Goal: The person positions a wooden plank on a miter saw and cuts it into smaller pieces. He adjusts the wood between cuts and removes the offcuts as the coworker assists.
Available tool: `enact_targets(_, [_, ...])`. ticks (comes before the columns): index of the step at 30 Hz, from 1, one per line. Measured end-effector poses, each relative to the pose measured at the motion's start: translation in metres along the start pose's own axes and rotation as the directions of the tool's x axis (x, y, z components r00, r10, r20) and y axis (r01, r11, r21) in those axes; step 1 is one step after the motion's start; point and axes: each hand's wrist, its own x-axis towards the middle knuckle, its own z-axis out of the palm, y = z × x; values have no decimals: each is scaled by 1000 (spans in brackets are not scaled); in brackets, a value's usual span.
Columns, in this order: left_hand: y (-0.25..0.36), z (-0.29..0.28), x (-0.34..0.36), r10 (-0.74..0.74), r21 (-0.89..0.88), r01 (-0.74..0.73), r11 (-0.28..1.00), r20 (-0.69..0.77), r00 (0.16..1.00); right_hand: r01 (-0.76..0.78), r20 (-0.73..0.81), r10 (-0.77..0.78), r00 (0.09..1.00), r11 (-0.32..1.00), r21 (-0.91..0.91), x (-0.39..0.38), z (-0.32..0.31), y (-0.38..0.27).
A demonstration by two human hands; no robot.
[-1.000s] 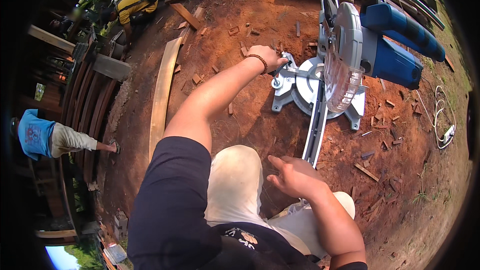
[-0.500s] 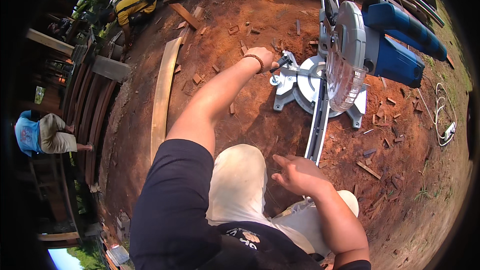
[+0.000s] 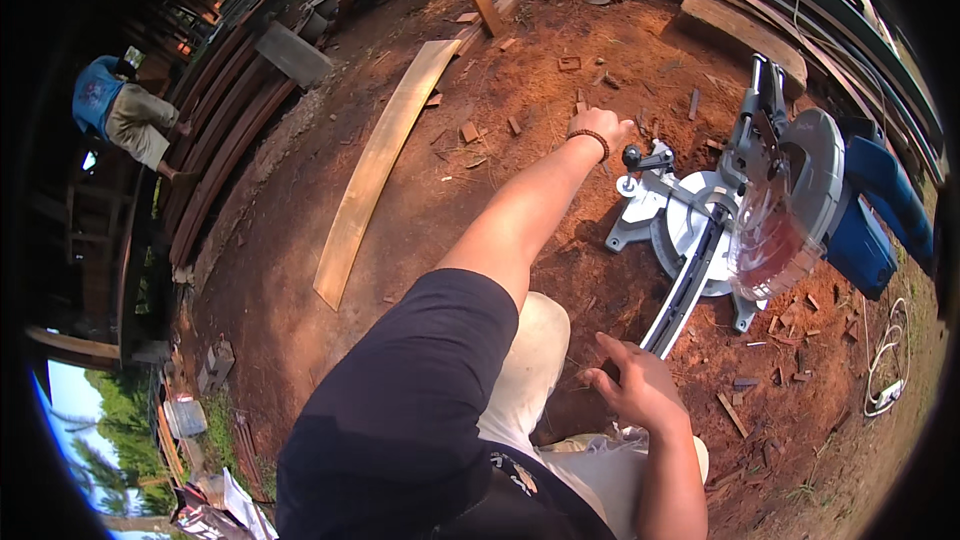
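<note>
A mitre saw (image 3: 690, 225) with a blue motor housing, a grey blade guard and a clear lower cover stands on the ground ahead to the right. My left hand (image 3: 598, 126) reaches out beside its clamp knob (image 3: 631, 154), apart from it. The thumb sticks out, and the other fingers are bent and partly hidden; nothing shows in them. Close to my knees, my right hand (image 3: 645, 385) hangs open with spread fingers, near the front end of the saw's long rail (image 3: 690, 285). It holds nothing.
A long pale board (image 3: 385, 175) lies on the reddish ground to the left. Scattered wood offcuts surround the saw. A thick plank (image 3: 745, 40) lies behind it, and a white cable (image 3: 885, 370) at the right. Two other people are at the far left, near stacked timber (image 3: 235, 145).
My left hand has let go of the saw's clamp handle and now sits left of it. The view has swung left, so the saw appears farther right. My right hand stays low with fingers apart.
</note>
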Motion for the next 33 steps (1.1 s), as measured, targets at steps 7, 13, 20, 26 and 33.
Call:
enact_targets(7, [-175,124,-190,-237,-274,301,913,242,941,-83,-6,83,997,996,15,14,-6,0])
enact_targets(13, [-371,156,-393,-751,1,792,610,319,578,-166,21,165,986,980,113,39,1,24])
enact_targets(20, [-514,146,-469,-942,-182,979,90,304,143,-290,64,283,957,938,188,64,13,53])
enact_targets(26, [-593,123,-465,-931,-259,966,17,347,110,-392,155,369,916,904,167,71,35,87])
enact_targets(33, [-638,103,-362,-931,-75,938,337,119,344,-564,74,568,820,823,-65,39,28,159])
